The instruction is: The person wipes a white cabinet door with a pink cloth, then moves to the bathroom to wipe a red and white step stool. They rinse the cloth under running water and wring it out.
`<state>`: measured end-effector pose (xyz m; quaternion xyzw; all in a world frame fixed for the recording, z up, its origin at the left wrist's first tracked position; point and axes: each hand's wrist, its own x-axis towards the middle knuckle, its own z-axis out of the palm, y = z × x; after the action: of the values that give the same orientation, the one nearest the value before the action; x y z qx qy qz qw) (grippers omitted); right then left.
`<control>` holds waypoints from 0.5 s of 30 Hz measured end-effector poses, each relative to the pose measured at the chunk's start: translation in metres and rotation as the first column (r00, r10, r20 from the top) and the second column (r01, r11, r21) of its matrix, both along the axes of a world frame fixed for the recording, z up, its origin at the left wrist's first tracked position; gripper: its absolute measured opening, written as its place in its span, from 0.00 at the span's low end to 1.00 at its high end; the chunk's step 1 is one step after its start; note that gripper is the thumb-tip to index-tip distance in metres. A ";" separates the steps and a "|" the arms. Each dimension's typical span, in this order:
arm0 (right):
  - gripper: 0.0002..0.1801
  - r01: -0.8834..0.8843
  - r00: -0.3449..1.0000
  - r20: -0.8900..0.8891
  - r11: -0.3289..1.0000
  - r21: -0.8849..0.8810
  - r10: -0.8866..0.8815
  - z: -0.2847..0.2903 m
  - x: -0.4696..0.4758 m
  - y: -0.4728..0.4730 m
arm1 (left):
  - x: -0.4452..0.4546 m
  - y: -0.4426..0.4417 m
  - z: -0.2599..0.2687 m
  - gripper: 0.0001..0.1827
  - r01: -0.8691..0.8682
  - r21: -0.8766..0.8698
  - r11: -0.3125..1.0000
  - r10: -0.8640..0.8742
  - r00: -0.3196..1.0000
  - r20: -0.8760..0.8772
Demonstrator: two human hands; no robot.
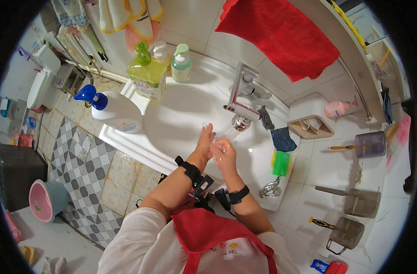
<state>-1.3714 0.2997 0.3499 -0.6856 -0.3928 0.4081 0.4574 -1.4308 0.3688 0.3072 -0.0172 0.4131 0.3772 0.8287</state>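
Water runs from the chrome faucet into the white washbasin. Beside the stream, my left hand has its fingers stretched out and wet, and I see nothing held in it. My right hand is curled against the left one; its fingertips are partly hidden between the two hands. Both hands are over the bowl. A black strap with a small device circles each wrist. To the right of the hands, a green and yellow sponge lies on the basin's rim, near a dark blue cloth.
On the basin's left side stand a white pump bottle, a yellow-green soap bottle and a small green pump bottle. A red cloth hangs above the faucet. Wall cups hold brushes at right. A pink-lined bucket is at lower left.
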 end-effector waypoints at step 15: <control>0.17 -0.087 0.797 0.587 0.989 -0.122 0.142 -0.018 0.018 0.029 | 0.000 -0.018 0.018 0.20 -0.138 0.189 0.972 0.145 0.989 -0.021</control>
<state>-1.3533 0.3284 0.3320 -0.7734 -0.5382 0.2171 0.2552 -1.4308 0.3507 0.3250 0.0378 0.3881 0.4726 0.7903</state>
